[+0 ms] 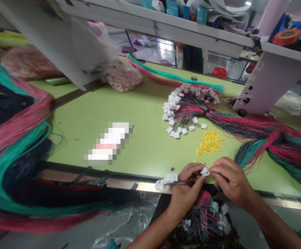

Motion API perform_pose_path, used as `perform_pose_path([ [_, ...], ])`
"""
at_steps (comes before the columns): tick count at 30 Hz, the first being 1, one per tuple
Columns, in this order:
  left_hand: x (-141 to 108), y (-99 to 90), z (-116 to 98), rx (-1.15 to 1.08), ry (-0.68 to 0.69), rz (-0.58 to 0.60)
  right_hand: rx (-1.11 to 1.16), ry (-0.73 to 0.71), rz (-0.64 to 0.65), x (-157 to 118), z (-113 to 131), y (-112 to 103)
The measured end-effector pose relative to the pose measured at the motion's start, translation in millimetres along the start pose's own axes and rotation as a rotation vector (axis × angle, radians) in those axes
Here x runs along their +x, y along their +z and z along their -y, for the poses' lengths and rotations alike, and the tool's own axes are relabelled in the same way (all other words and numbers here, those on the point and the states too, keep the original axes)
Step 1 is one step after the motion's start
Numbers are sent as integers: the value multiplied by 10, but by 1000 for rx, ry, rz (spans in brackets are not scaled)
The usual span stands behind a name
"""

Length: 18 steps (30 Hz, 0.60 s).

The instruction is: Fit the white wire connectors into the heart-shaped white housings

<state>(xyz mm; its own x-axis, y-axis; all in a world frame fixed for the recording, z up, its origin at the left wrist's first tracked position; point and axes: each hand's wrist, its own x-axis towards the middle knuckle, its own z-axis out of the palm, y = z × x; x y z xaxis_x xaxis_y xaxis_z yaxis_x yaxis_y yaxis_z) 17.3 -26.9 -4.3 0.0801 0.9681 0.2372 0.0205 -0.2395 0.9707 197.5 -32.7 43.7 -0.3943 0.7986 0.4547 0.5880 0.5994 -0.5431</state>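
Observation:
Near the table's front edge, my left hand (185, 186) is closed, pinching a small white connector (205, 171) between thumb and forefinger. More white connectors (167, 180) with thin wires stick out from the left side of that hand. From the right, my right hand (230, 178) meets the pinched connector with fingertips closed on a tiny yellow piece (209, 172), which touches or nearly touches its end. Just beyond my hands lies a loose heap of small yellow pieces (209, 141). Below them hangs a bunch of red, green and black wires (204, 216) with white connectors.
Bundled wires with white connectors (228, 119) lie across the right of the green table (140, 110). Loose red and green wires (18, 131) hang at left. Bags of small parts (124, 76) stand behind, under a shelf (191, 38). A pixelated label (110, 143) lies left.

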Motion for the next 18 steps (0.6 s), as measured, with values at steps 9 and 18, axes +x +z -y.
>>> perform_pose_path([
  [9, -22, -1, 82, 34, 67, -17, 71, 32, 30, 27, -8, 9],
  [18, -16, 22, 56, 44, 178, -52, 290, 252, -90, -38, -16, 89],
])
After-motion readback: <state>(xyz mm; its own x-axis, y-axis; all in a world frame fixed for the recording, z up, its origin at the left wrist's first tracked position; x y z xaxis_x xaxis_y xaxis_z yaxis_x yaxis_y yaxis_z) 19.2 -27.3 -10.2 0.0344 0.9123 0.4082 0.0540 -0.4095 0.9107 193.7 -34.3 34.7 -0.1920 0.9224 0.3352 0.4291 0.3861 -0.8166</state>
